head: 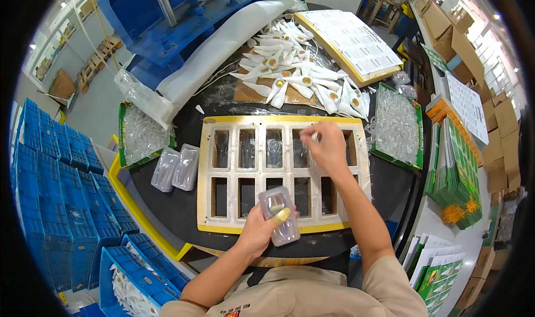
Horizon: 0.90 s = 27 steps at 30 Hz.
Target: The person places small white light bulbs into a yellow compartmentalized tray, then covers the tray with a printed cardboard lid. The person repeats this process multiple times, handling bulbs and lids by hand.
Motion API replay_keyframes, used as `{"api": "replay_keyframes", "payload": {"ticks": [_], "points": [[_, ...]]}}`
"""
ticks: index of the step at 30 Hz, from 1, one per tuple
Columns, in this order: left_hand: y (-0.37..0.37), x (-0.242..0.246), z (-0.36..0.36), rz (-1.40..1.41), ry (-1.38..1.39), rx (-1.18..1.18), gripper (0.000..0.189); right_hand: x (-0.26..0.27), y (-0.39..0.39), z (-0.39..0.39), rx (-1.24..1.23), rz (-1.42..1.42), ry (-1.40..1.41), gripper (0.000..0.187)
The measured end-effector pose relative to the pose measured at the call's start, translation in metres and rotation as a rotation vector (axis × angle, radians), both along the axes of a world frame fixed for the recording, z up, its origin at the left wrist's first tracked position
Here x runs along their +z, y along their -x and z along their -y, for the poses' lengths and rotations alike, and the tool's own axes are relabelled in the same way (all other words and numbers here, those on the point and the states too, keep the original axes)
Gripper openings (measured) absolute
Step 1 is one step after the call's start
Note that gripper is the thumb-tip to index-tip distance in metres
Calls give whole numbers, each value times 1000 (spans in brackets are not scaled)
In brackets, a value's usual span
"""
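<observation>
My left hand [261,231] grips a stack of clear plastic blister shells [282,216] over the lower front of a white frame with yellow edges [232,173] and rectangular openings. The thumb wears a yellowish cover and lies across the shells. My right hand [326,143] is raised over the upper right openings, thumb and fingertips close together; whether they pinch anything small cannot be told. Two piles of clear blister shells [185,167] rest left of the frame. Behind it, many white pointed plastic pieces [288,66], some with round stickers, lie heaped on cardboard [250,92].
Boxes of small clear parts stand left [146,135] and right [397,126]. A blue press [184,28] rises at back left. Printed card sheets [349,41] lie at back right, green printed cards [455,170] at right. Blue crates [54,200] fill the left.
</observation>
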<state>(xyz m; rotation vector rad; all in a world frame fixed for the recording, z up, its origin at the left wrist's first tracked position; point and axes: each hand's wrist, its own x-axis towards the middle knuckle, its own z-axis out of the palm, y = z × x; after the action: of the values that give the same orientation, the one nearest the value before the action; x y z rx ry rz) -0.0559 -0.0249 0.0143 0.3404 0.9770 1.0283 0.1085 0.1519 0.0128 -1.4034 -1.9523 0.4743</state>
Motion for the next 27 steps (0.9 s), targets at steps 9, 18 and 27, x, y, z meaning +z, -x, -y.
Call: {"api": "replay_keyframes", "payload": {"ticks": [9, 18, 27], "points": [[-30, 2, -18, -259, -32, -95, 33, 63, -25, 90, 152, -262, 538, 14], [-46, 2, -26, -320, -94, -88, 34, 53, -44, 65, 203, -87, 206, 9], [-56, 3, -18, -150, 89, -189, 27, 12, -67, 27, 33, -103, -47, 44]]}}
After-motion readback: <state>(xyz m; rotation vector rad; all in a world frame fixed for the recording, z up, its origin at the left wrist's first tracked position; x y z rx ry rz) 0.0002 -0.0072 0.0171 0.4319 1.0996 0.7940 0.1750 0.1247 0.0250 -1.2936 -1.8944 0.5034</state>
